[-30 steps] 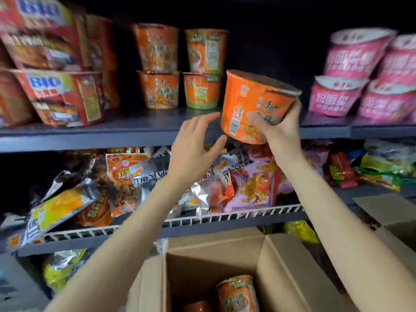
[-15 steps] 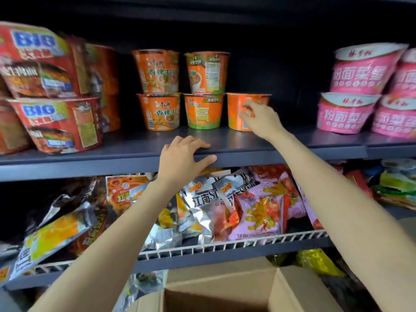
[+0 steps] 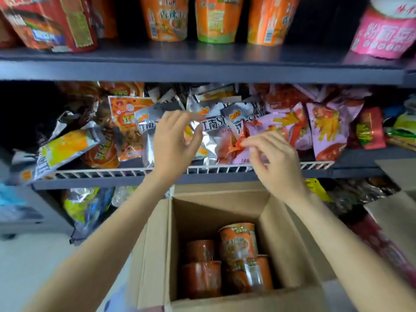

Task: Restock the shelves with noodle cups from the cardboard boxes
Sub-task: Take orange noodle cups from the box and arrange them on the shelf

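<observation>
- Your left hand [image 3: 174, 140] and right hand [image 3: 273, 158] were both empty, fingers loosely spread and grasping nothing; they hung in front of the wire-fronted snack shelf [image 3: 202, 171], above the open cardboard box [image 3: 155, 244].
- Three orange noodle cups [image 3: 217, 19] stood side by side on the upper shelf [image 3: 202, 70], between the red noodle bowl [image 3: 49, 23] on the left and the pink noodle bowl [image 3: 385, 32] on the right; only their lower halves showed, so you could not tell whether more were stacked on top.
- Inside the box, at least four orange noodle cups in the box [image 3: 238, 239] remained; one stood higher than the others; what lay beneath them was hidden.
- Judged from that, the restocking was partly done: some cups were on the shelf, several were left to lift out.
- The next move likely called for reaching down into the box; its inner walls were close, so a cup would probably need gripping from above.
</observation>
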`<action>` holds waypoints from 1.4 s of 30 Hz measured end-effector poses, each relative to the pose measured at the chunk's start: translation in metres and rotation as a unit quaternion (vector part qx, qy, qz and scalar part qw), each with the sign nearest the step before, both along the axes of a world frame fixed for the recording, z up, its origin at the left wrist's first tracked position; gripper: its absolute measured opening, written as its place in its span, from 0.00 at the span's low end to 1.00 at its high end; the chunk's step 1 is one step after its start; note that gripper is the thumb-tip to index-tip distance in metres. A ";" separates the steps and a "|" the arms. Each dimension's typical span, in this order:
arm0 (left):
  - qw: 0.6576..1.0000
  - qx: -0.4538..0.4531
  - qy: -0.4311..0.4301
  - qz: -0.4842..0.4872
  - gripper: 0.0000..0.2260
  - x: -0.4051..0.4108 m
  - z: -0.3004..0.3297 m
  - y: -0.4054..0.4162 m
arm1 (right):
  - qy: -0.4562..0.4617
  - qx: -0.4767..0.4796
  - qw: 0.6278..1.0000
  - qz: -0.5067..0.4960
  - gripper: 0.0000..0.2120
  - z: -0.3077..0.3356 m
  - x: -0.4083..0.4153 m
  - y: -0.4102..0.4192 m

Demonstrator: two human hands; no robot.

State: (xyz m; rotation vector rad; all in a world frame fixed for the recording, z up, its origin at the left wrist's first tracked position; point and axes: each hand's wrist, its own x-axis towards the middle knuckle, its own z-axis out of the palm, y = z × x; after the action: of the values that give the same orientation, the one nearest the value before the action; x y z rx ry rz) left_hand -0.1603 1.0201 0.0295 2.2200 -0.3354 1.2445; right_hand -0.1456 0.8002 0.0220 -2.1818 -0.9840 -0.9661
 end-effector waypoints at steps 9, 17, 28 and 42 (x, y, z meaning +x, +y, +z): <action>0.894 0.009 0.433 0.113 0.28 -0.056 -0.149 0.020 | 0.355 -0.475 0.796 -0.117 0.16 -0.160 -0.017 0.021; 0.908 -0.123 0.395 0.062 0.29 -0.064 -0.170 0.015 | 0.668 -0.227 0.629 -0.327 0.50 -0.234 0.013 0.001; 0.911 -0.104 0.391 0.082 0.28 -0.067 -0.172 0.015 | 0.670 -0.103 0.634 -0.373 0.65 -0.242 0.000 0.009; 0.994 0.051 0.084 0.057 0.15 -0.023 -0.066 0.010 | 0.538 0.310 0.784 -0.016 0.51 -0.017 -0.051 -0.054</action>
State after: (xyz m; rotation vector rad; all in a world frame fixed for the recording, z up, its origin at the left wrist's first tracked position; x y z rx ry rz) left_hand -0.1836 1.0304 -0.0367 2.4426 -0.2139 1.1100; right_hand -0.1968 0.7466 0.0046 -1.6978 -0.0303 0.0839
